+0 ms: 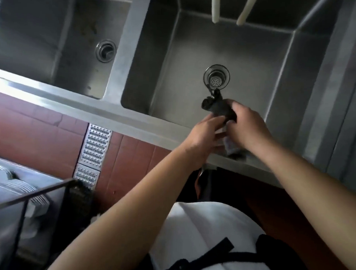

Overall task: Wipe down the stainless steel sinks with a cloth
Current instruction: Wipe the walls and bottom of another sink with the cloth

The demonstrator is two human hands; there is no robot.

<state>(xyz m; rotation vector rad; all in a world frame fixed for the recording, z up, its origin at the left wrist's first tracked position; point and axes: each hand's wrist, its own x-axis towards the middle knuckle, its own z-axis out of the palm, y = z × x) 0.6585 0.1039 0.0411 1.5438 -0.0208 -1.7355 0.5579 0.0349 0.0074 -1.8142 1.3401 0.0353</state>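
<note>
Gripping a dark cloth point(217, 110) between them, the left hand point(203, 137) and right hand point(248, 127) curl their fingers round it above the right sink's point(256, 60) front edge, near the drain point(216, 77); two white tubes point(215, 9) hang behind.

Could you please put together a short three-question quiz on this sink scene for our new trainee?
1. True or false: both hands grip the dark cloth.
2. The cloth is held over which basin: A the left basin, B the right basin?
3. What sits in the right basin's floor just beyond the cloth?

Key: 1 true: left hand and right hand both hold it. 2 B. 3 The drain strainer.
</note>
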